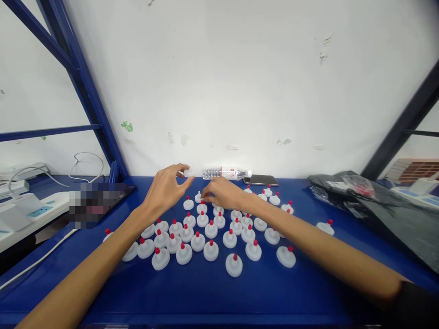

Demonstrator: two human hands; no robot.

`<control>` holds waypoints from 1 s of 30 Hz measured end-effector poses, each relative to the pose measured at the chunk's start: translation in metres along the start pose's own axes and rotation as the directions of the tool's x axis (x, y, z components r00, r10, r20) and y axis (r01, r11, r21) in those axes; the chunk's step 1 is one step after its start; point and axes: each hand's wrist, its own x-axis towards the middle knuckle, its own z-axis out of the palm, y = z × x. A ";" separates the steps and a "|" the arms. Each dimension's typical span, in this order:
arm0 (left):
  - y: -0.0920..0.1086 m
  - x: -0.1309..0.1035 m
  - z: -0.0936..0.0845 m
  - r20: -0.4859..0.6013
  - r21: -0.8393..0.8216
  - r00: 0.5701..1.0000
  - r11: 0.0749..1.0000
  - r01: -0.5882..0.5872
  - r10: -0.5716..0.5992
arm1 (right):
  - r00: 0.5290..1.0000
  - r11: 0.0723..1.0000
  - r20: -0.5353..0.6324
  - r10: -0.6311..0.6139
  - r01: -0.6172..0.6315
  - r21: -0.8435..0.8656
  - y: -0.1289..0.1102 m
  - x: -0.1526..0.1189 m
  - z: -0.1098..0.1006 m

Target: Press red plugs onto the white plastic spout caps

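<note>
My left hand (166,185) is raised over the back of the table, thumb and fingers pinching a translucent white cap (189,172). Bent downward, my right hand (219,192) has its fingertips beside a white nozzle lid (198,197) on which no red tip shows. Whether those fingers grip that lid or something small is hidden. Many round white nozzle lids with red tips (211,250) stand spread over the blue table (206,297), some of them partly behind my forearms.
A clear water bottle (226,173) lies along the wall beside a phone (261,180). At left are a dark tablet-like screen (120,196), white power strips (44,208) and a cable (41,260). Black plastic bags (370,205) cover the right side. Blue frame posts (92,100) stand at both ends.
</note>
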 end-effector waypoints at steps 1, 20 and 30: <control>0.000 0.000 0.000 0.003 0.006 1.000 1.000 -0.004 0.004 | 1.000 1.000 0.011 -0.006 0.007 -0.026 0.000 0.000 0.002; 0.000 0.000 0.004 0.049 0.037 0.998 0.999 -0.030 0.028 | 0.995 0.982 0.085 -0.057 0.071 -0.172 -0.005 -0.002 0.004; 0.001 -0.001 0.003 0.058 0.037 0.998 0.998 -0.043 0.040 | 0.997 0.966 0.083 0.003 0.019 -0.258 -0.008 -0.001 -0.004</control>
